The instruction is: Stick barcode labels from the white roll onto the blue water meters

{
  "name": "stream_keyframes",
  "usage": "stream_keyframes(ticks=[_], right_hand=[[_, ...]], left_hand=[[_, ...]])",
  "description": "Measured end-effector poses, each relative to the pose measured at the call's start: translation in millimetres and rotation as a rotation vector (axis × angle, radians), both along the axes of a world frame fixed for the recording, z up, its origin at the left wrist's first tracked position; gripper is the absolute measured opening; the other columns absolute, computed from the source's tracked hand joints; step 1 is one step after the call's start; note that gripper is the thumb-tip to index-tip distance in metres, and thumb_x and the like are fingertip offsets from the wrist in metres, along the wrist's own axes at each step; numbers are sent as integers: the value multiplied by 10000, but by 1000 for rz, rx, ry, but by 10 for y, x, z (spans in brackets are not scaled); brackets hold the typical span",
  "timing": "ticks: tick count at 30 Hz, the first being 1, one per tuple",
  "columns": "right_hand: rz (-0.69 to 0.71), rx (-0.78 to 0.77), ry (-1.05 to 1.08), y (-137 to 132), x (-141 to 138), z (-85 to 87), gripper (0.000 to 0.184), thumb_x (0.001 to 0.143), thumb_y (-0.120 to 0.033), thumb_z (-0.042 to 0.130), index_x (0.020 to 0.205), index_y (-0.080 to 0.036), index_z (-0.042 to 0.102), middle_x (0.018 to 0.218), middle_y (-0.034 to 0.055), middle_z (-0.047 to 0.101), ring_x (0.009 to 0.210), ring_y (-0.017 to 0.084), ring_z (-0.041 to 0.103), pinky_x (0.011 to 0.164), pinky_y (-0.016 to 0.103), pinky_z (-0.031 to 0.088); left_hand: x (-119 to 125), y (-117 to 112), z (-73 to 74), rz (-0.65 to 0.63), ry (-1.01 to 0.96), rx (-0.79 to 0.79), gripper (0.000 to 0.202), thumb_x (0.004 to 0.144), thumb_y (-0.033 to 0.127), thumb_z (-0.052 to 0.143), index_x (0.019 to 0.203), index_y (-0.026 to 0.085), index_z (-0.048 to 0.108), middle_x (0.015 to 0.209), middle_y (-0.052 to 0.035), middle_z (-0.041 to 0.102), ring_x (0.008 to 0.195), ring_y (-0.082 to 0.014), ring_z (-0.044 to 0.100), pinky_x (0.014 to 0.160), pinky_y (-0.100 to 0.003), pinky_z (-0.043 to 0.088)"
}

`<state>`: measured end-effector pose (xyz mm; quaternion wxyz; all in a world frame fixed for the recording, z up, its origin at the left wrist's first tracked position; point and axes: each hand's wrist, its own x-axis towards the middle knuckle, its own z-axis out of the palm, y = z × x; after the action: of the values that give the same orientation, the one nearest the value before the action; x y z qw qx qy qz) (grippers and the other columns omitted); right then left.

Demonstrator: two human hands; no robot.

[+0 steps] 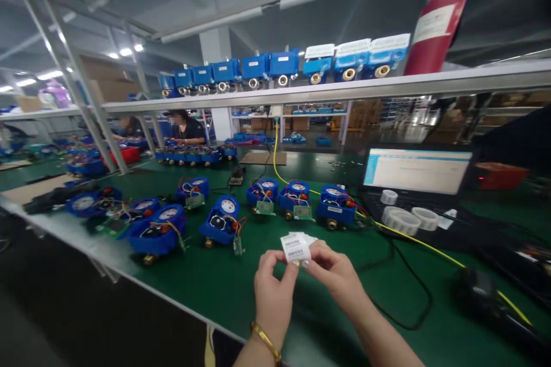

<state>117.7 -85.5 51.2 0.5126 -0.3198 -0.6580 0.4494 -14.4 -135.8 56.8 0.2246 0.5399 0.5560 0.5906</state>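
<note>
Both of my hands meet above the green bench, pinching a small strip of white barcode labels (295, 248). My left hand (273, 292), with a gold bracelet on the wrist, grips the labels' lower left edge with thumb and fingers closed. Pinching them from the right is my right hand (338, 273). Just beyond the labels stand several blue water meters (222, 219) with open dials, loose wires and small green circuit boards.
A laptop (415, 172) with a lit screen sits at the right, with white round caps (407, 219) in front. A yellow cable (424, 245) and black cables cross the mat. More blue meters line the shelf (301, 92). A red cylinder (437, 26) stands there. Other people sit far left.
</note>
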Motion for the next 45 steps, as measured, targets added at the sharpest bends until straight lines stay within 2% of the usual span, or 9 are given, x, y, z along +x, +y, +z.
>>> stream_keyframes(ticks=[5, 9, 14, 21, 30, 39, 45], right_hand=[[11, 67, -25, -56, -101, -155, 174, 743, -359, 629, 678, -206, 680, 679, 28, 548, 676, 184, 502, 613, 296, 375], [-40, 76, -97, -64, -120, -222, 144, 711, -305, 619, 625, -190, 635, 654, 20, 529, 604, 156, 461, 553, 271, 344], [-93, 73, -140, -12, -161, -300, 155, 693, -309, 601, 608, -180, 611, 618, 7, 495, 568, 141, 437, 530, 258, 337], [-113, 103, -160, 17, -187, -339, 158, 700, -298, 610, 602, -175, 593, 622, 1, 496, 578, 135, 449, 526, 243, 350], [-78, 148, -177, 15, -189, -387, 172, 772, -306, 590, 658, -177, 609, 658, 13, 507, 606, 143, 461, 553, 254, 359], [22, 160, -174, -17, -184, -397, 142, 811, -296, 589, 724, -189, 622, 753, 35, 552, 704, 164, 509, 613, 274, 387], [-2, 205, -156, -51, -206, -361, 147, 822, -311, 598, 745, -203, 661, 733, 28, 549, 691, 153, 507, 582, 248, 397]], left_hand=[[-171, -116, -127, -23, -69, -66, 189, 782, 318, 534, 777, 157, 632, 809, -66, 661, 815, -228, 604, 776, -349, 445], [-171, -121, -250, 19, -103, -67, 191, 801, 316, 538, 844, 156, 634, 854, -67, 668, 840, -227, 611, 788, -341, 449], [-144, -80, -352, -15, -197, -51, 161, 815, 284, 535, 871, 148, 600, 882, -71, 668, 864, -214, 616, 791, -317, 457], [-184, -32, -440, 20, -202, -48, 184, 809, 331, 553, 837, 160, 614, 864, -54, 662, 851, -214, 605, 789, -320, 447], [-257, 8, -641, 35, -249, -51, 192, 825, 342, 546, 865, 163, 606, 878, -56, 656, 860, -216, 604, 792, -326, 451], [-249, -49, -634, 48, -133, 95, 85, 816, 234, 543, 788, 190, 610, 912, -36, 602, 915, -183, 560, 840, -295, 420], [-227, -48, -639, 39, -137, 68, 109, 789, 277, 602, 851, 188, 591, 900, -33, 591, 891, -187, 552, 816, -300, 423]])
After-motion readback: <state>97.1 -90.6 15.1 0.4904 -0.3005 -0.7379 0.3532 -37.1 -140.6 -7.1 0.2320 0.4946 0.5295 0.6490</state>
